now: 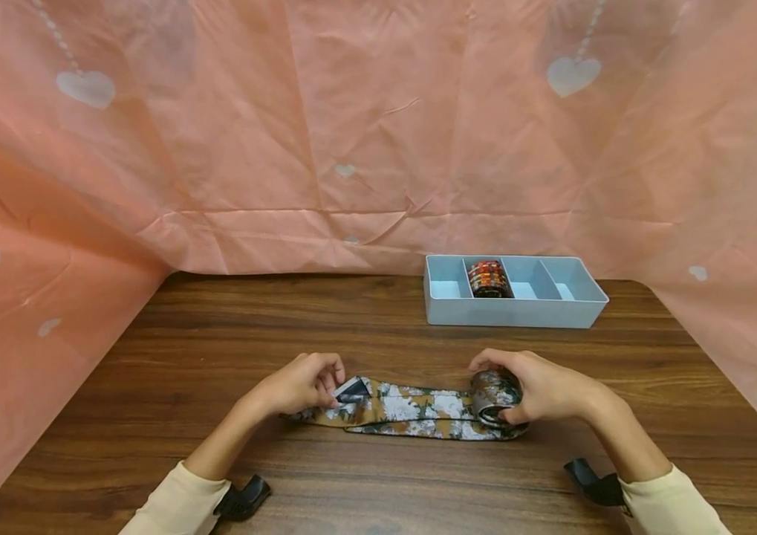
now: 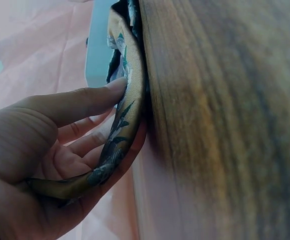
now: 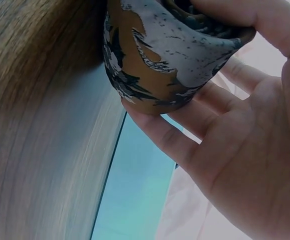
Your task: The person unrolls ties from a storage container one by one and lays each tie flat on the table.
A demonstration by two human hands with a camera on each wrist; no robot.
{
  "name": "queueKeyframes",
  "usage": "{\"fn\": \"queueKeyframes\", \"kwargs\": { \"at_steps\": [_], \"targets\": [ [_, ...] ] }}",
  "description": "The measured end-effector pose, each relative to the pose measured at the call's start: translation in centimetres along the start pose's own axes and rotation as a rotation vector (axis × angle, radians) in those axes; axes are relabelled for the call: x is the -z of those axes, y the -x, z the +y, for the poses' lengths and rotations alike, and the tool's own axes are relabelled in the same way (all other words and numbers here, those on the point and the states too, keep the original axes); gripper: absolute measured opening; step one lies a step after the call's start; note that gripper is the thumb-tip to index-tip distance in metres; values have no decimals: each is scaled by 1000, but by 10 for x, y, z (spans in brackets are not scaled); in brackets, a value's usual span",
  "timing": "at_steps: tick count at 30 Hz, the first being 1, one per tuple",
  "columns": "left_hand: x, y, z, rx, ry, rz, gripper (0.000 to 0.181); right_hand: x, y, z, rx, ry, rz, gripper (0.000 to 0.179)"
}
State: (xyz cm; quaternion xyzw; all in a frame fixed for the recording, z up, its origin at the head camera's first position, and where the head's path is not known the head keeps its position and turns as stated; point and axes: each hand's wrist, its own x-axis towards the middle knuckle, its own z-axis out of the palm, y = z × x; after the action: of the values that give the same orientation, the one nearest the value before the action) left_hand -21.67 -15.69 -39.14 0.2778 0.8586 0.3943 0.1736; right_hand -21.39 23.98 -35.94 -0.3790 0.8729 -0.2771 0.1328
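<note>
A floral necktie (image 1: 411,405) in brown, white and dark green lies across the table, its right part wound into a roll (image 1: 495,391). My left hand (image 1: 303,383) pinches the flat end at the left, where a dark lining or label shows at a folded-back corner. In the left wrist view the thumb presses on the tie's brown edge (image 2: 133,95) and the other fingers lie behind it. My right hand (image 1: 547,384) grips the roll, thumb at its near side and fingers over the far side. The right wrist view shows the roll's patterned outer layer (image 3: 150,60) against the fingertips.
Behind the roll stands a light blue divided box (image 1: 512,313) with several compartments. One compartment holds a rolled red and yellow patterned item (image 1: 488,278). Peach cloth (image 1: 378,148) with white hearts encloses the wooden table (image 1: 251,319) at the back and sides.
</note>
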Motion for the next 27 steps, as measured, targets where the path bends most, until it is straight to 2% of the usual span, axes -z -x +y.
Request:
{"fn": "queueKeyframes", "kwargs": {
  "at_steps": [27],
  "targets": [
    [-1, 0, -1, 12, -3, 4, 27, 4, 3, -1, -3, 25, 4, 63]
  ]
}}
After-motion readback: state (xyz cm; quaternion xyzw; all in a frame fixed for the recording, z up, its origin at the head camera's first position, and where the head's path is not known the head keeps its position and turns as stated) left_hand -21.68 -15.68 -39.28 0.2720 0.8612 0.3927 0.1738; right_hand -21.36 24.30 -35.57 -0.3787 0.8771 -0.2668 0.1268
